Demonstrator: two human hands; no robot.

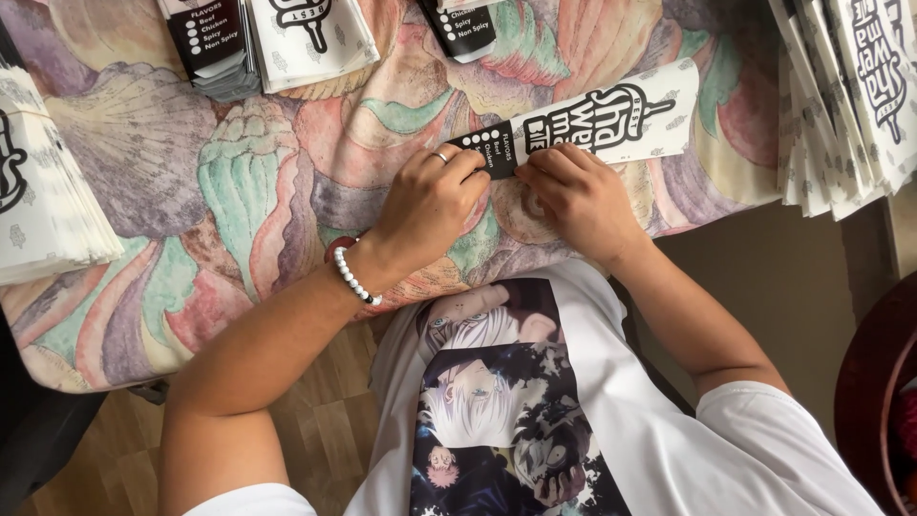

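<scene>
Colourful cloth with big shell pictures covers the table. Stacks of white paper sleeves sit around it: one at the left edge, one at the right, more along the top. One paper sleeve, white with a black end, lies flat in the middle. The left hand and right hand press curled fingers on its black end, pinching it.

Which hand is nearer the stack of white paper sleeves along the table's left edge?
Left. The left hand presses the black end of the paper sleeve mid-table, on the side toward that stack; the right hand lies just beyond it.
</scene>
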